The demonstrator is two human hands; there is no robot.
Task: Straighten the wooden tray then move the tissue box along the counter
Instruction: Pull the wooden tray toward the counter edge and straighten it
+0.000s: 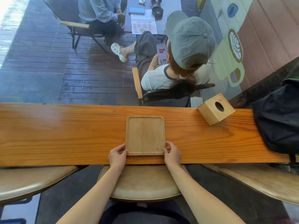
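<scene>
No writing can be read anywhere. The white printed sheet with orange blocks (143,25) on the far grey table and the lit phone screen (162,54) both carry print, but it is too small to read.

I see both bare forearms reaching forward, roughly parallel, wrists straight. The left hand (117,156) pinches the tray (145,135) at its near left corner, thumb on the rim. The right hand (172,154) grips the near right corner likewise, fingers curled.
</scene>
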